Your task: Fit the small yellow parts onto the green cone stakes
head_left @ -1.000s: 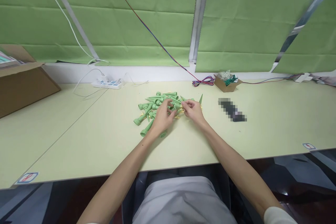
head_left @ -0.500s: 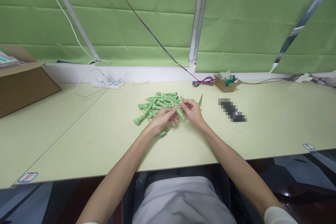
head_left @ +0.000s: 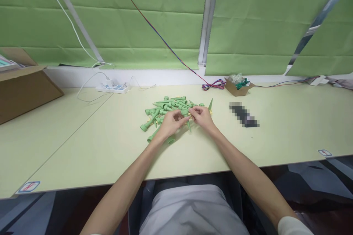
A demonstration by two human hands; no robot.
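1. A green spike (head_left: pixel 184 112) is held between the two hands, over the front right of the pile; its tip is pointed down toward the near edge of the table (head_left: pixel 209 150).
2. By the left hand (head_left: pixel 171 123), the spike is grasped: the thumb is laid across it, and the fingers are curled behind.
3. The right hand (head_left: pixel 203 116) is placed just beside the spike's wide end, with thumb and forefinger pinched together; whether anything small is gripped there cannot be told.
4. The pile (head_left: pixel 162 108) of green spikes is spread on the table, beyond and to the left of the hands, with pieces crossed over one another at many angles.
5. Yellow bits (head_left: pixel 211 112) are seen at the right side of the pile, partly hidden by the right hand; behind them one spike is tilted with its point up.
6. Under the left wrist, a round green end (head_left: pixel 171 140) is left showing, set nearer the person than the pile.
7. To the right of the hands, a dark object (head_left: pixel 244 115) is masked by pixels and cannot be made out.
8. Along the back of the table are set a power strip (head_left: pixel 113 88), a coil (head_left: pixel 213 85) of red and blue wire, and a small box (head_left: pixel 236 90) filled with clear and green plastic.
9. At the far left, a large box (head_left: pixel 27 93) is stood open; the wall behind is covered by green blinds (head_left: pixel 149 33).
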